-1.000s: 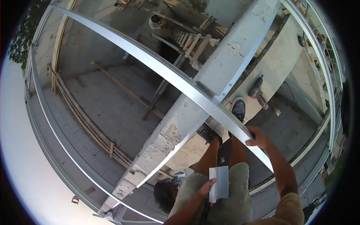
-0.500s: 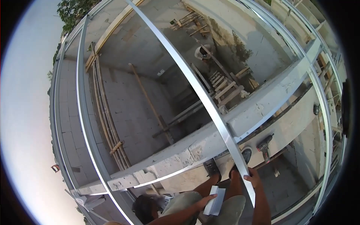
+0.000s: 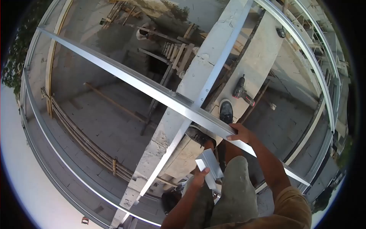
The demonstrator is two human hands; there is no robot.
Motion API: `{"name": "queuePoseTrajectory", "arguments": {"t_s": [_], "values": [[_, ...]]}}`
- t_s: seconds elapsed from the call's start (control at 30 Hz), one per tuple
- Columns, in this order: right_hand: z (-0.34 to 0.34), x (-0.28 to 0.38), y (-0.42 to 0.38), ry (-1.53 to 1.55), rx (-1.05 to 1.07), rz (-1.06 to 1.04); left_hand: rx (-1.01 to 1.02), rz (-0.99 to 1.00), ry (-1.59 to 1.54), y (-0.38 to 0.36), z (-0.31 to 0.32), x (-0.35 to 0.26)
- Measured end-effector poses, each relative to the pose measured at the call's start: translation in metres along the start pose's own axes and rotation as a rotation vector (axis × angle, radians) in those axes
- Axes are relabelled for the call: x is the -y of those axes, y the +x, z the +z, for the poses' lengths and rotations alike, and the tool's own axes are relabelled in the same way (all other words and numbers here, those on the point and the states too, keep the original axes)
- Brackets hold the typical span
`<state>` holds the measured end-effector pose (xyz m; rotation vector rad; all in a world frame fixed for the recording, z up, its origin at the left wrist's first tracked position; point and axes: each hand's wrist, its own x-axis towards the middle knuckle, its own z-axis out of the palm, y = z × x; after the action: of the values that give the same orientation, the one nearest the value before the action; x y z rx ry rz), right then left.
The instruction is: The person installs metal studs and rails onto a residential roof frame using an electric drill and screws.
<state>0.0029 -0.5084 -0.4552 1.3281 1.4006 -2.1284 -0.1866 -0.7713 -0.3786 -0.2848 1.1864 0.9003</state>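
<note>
Silver and straight, a long metal beam point(image 3: 171, 103) is crossing a rough grey concrete beam point(image 3: 198, 72), and look, the right hand point(image 3: 243, 135) is clasping it on the near right side! Near the legs point(image 3: 240, 191), the left hand point(image 3: 199, 178) is pinching a short, angled silver metal piece point(image 3: 212, 164). Farther off, a black-and-red cordless drill point(image 3: 241, 91) is lying on a pale ledge point(image 3: 263, 45).

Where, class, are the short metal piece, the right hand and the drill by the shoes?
Short metal piece point(image 3: 213, 165): head view, on its flat face.
Right hand point(image 3: 243, 134): head view, on its back.
Drill point(image 3: 239, 89): head view, on its body.
</note>
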Motion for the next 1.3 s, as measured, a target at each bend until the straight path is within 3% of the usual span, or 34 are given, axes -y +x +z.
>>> {"name": "queuePoseTrajectory", "arguments": {"t_s": [0.17, 0.23, 0.5, 0.57, 0.6, 0.77, 0.83, 0.87, 0.9, 0.97, 1.07, 1.1, 1.13, 1.2, 1.27, 1.3], "values": [[0.000, 0.000, -0.001, -0.053, -0.028, 0.038, -0.063, -0.064, -0.020, -0.007, 0.005, -0.025], [0.000, 0.006, -0.004, -0.045, -0.026, 0.043, 0.029, 0.005, 0.019, 0.000, 0.012, -0.035], [0.000, 0.005, -0.002, 0.002, -0.016, 0.017, 0.021, -0.016, 0.048, 0.015, 0.022, -0.051], [-0.005, 0.018, -0.011, 0.074, 0.045, 0.035, -0.057, 0.042, 0.120, 0.028, 0.016, -0.050], [-0.005, 0.004, -0.001, 0.076, 0.090, 0.061, 0.006, 0.069, 0.178, 0.031, 0.017, -0.058], [-0.002, -0.018, 0.004, 0.077, 0.044, 0.061, -0.011, 0.118, 0.364, 0.024, 0.007, -0.069], [0.007, 0.026, -0.045, -0.418, -0.717, -0.407, -0.018, 0.132, 0.382, 0.014, 0.017, -0.086], [0.021, 0.044, -0.073, -0.290, -0.723, -0.374, 0.064, 0.201, 0.415, 0.011, 0.012, -0.088], [0.043, 0.057, -0.101, -0.163, -0.722, -0.336, 0.059, 0.196, 0.424, 0.004, 0.011, -0.092], [0.088, 0.074, -0.140, 0.081, -0.435, -0.284, 0.062, 0.231, 0.405, -0.017, 0.025, -0.101], [0.148, 0.060, -0.139, 0.107, -0.281, -0.315, 0.067, 0.189, 0.524, -0.040, 0.053, -0.112], [0.163, 0.054, -0.133, 0.325, -0.204, -0.269, 0.069, 0.195, 0.531, -0.041, 0.066, -0.118], [0.169, 0.051, -0.125, 0.544, -0.123, -0.221, 0.113, 0.266, 0.616, -0.039, 0.079, -0.123], [0.169, 0.044, -0.114, 0.466, -0.142, -0.287, 0.251, 0.438, 0.907, -0.031, 0.073, -0.136], [0.171, 0.027, -0.102, 0.388, -0.157, -0.344, 0.113, 0.629, 1.061, -0.023, 0.064, -0.176], [0.175, 0.008, -0.090, 0.386, -0.143, -0.270, 0.010, 0.717, 0.911, -0.012, 0.044, -0.194]]}}
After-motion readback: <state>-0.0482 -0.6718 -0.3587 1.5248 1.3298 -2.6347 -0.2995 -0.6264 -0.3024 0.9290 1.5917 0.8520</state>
